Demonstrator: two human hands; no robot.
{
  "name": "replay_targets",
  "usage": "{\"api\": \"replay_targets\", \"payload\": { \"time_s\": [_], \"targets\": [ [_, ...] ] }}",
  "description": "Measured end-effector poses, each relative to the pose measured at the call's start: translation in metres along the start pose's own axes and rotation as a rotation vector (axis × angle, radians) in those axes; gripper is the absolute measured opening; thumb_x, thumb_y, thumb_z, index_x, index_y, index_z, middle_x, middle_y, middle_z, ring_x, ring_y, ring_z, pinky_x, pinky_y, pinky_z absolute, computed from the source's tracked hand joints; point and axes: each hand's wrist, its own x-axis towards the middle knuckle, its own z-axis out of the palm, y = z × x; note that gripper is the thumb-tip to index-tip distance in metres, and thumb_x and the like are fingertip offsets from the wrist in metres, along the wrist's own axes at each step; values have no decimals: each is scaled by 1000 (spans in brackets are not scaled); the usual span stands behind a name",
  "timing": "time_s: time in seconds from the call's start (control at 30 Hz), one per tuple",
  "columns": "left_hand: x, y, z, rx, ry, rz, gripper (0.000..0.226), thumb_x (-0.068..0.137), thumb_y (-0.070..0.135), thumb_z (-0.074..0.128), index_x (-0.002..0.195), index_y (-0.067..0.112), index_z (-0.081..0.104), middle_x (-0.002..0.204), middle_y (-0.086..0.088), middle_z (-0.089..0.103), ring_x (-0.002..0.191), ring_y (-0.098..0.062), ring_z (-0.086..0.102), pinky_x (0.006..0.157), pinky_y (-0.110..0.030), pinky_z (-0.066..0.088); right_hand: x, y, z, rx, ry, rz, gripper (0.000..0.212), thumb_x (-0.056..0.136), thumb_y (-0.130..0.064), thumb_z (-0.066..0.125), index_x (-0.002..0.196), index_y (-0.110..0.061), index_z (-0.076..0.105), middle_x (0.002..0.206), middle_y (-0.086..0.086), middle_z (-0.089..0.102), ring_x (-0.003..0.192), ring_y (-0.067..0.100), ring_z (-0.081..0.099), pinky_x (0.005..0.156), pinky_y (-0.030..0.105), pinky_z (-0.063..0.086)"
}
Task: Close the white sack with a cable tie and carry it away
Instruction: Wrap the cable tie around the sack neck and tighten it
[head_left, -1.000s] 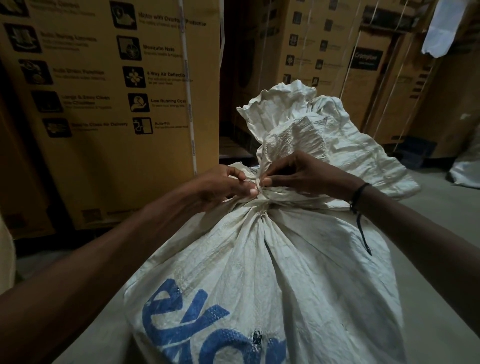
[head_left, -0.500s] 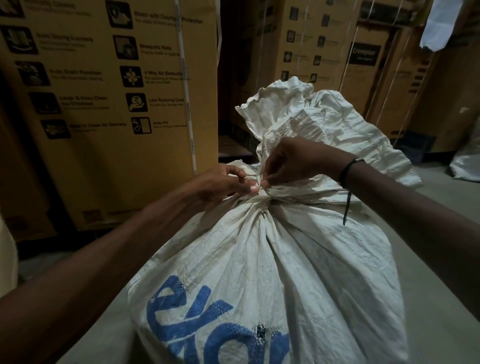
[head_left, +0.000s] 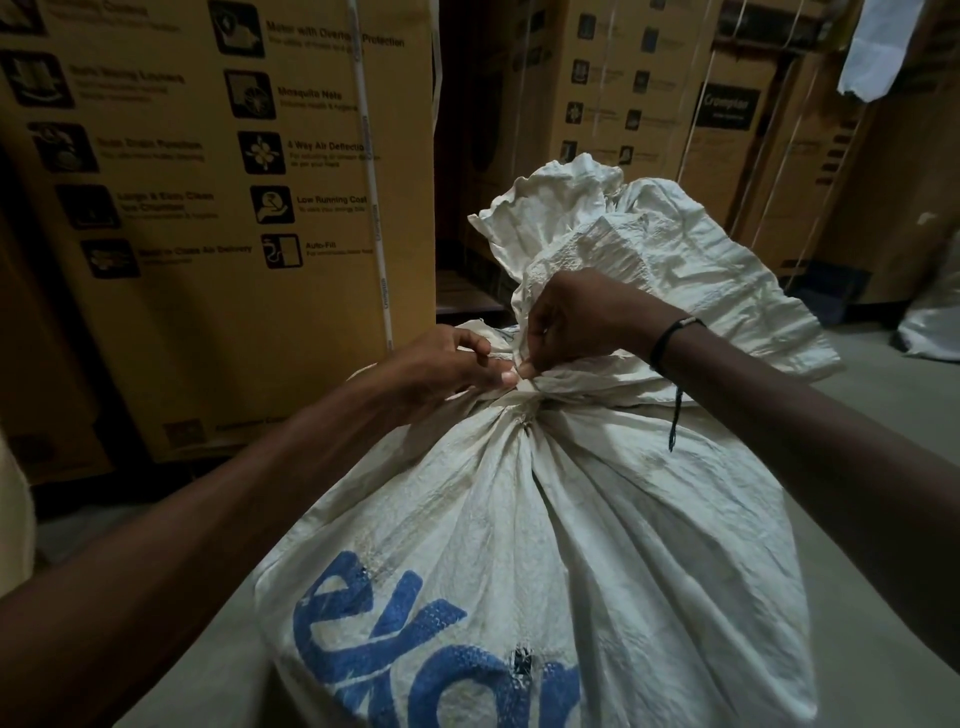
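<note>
Bare floor (head_left: 883, 519) opens at three o'clock; cardboard boxes (head_left: 218, 218) wall off nine to twelve. A crumpled white sack (head_left: 571, 519) with blue lettering fills the centre, its gathered neck pinched by left hand (head_left: 441, 371) and right hand (head_left: 582, 322).

one head-worn wide-angle view looks forward and down from close above the sack (head_left: 545, 519), both forearms reaching in from the lower corners; boxes (head_left: 218, 208) stand near behind, floor (head_left: 883, 649) at lower right.
</note>
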Motion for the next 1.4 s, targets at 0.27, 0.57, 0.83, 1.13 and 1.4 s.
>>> {"api": "replay_targets", "payload": {
  "time_s": [0.27, 0.57, 0.83, 1.13, 1.4],
  "targets": [
    [-4, -1, 3, -39, 51, 7, 33, 80, -3, 85, 98, 9, 61, 118, -19, 77, 117, -25, 73, 104, -36, 56, -13, 10, 4, 400, -48, 70, 20, 78, -14, 95, 94, -14, 85, 91, 3, 84, 79, 3, 74, 73, 15, 57],
    [-9, 8, 9, -43, 138, 16, 34, 77, -8, 86, 94, 9, 61, 110, -20, 79, 110, -27, 76, 95, -36, 62, -28, 17, 19, 670, 23, 82, 15, 82, 7, 86, 88, -1, 75, 73, 5, 77, 61, 5, 72, 53, 13, 54],
    [-9, 6, 5, -72, 79, 4, 35, 82, -14, 79, 102, 6, 59, 113, -20, 77, 90, -13, 76, 64, -15, 58, -28, 15, 43, 679, 241, 56, 44, 42, -43, 103, 61, -20, 71, 79, 15, 82, 86, 34, 83, 81, 43, 63],
    [-18, 7, 6, 4, 43, 110, 38, 78, -18, 80, 94, 8, 57, 112, -26, 76, 98, -25, 75, 84, -31, 63, -26, 20, 45, 652, 192, 117, 52, 37, -52, 98, 62, -20, 65, 81, 14, 83, 85, 25, 83, 84, 43, 64],
    [-18, 3, 6, 262, 189, 224, 36, 70, 0, 92, 93, 11, 68, 98, -7, 81, 92, -23, 80, 89, -49, 64, -27, 17, 38, 721, 136, 148, 31, 62, -24, 96, 71, -15, 68, 95, 33, 76, 73, 23, 69, 52, 18, 49]
  ]
}}
